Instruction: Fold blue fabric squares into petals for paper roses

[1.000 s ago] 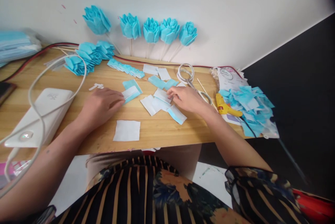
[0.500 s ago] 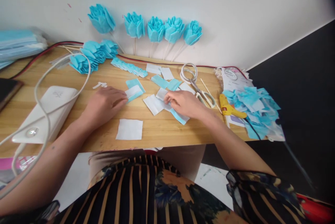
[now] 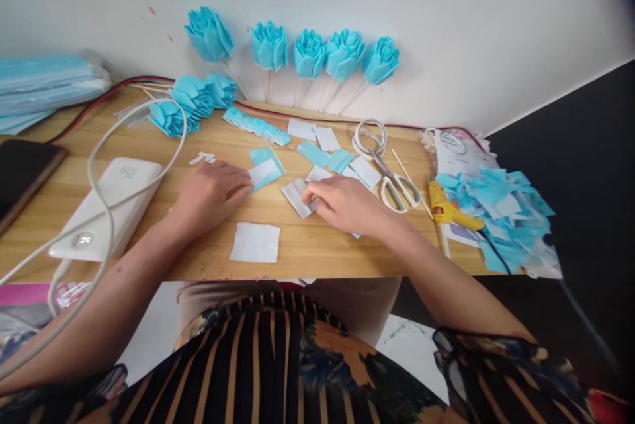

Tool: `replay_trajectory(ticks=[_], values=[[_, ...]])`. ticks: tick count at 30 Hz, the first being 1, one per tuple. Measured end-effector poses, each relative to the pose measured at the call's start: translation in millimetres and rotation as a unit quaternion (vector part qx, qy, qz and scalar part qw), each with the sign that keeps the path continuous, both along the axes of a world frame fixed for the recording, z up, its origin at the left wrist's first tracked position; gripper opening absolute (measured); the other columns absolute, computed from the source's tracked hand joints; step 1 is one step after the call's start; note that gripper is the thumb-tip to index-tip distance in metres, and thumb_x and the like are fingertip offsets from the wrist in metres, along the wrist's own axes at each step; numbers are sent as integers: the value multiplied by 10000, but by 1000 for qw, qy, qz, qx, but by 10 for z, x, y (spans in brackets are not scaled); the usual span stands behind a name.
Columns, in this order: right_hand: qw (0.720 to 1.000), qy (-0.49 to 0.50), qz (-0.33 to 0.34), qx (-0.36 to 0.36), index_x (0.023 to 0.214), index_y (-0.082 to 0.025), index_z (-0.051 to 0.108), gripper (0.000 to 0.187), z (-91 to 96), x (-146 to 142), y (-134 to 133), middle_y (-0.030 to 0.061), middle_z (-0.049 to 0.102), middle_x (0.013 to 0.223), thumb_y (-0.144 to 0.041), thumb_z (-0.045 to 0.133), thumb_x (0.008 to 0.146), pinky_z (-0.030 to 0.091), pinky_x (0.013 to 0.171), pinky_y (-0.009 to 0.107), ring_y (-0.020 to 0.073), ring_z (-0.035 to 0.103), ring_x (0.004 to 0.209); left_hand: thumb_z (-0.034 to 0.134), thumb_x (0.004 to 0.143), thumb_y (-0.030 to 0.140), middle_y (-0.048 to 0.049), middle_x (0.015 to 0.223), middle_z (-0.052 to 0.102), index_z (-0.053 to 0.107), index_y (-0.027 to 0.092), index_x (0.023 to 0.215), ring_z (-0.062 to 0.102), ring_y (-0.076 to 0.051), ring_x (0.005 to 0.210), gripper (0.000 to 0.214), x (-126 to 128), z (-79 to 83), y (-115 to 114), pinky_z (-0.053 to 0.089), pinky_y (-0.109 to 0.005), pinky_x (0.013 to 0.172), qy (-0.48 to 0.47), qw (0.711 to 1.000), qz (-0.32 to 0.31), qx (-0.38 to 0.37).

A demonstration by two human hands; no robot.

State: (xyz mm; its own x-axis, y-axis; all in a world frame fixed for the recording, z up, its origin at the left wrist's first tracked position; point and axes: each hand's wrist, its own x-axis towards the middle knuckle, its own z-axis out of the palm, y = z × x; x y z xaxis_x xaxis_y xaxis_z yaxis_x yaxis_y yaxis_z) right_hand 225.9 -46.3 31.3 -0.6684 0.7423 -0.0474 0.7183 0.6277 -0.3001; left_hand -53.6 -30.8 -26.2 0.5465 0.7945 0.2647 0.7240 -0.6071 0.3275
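Observation:
On the left side of the wooden table, my left hand rests with bent fingers and thumb closed at the near corner of a blue-and-white fabric piece. My right hand is closed, its thumb and fingertips pinching the right side of a folded white fabric piece. Other pieces lie under this hand, mostly covered by it. A flat white square sits near the front edge, between my forearms. Small white strips lie just beyond my left hand.
Scissors and a tape roll lie beyond my right hand. A yellow glue gun rests against the blue scraps. At left are a white power bank with a cable and a phone. Blue fabric flowers lean on the wall.
My right hand has moved a little left and now pinches the folded white piece, which has shifted slightly left. My left hand stays in place. The whole view has shifted slightly.

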Motion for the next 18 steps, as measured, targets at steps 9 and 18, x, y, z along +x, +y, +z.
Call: replay_trajectory(ticks=[9,18], values=[[989,8,139,-50,1034,-246,695,296,-49,-421,-361,42,713,887,-101,503,862,383,708,297,175,607,752,425,973,330,-86,1030,738,719,188,885,648,-238,965,338,31,15,-26,469,-399,881,-27,999,-13,9],[998,49,26,15,1080,-200,636,341,-21,-526,8,78,706,992,-46,420,864,418,784,307,214,604,987,429,979,290,-94,1049,743,744,172,883,648,-260,954,350,41,45,-41,473,-421,858,3,999,-23,29]])
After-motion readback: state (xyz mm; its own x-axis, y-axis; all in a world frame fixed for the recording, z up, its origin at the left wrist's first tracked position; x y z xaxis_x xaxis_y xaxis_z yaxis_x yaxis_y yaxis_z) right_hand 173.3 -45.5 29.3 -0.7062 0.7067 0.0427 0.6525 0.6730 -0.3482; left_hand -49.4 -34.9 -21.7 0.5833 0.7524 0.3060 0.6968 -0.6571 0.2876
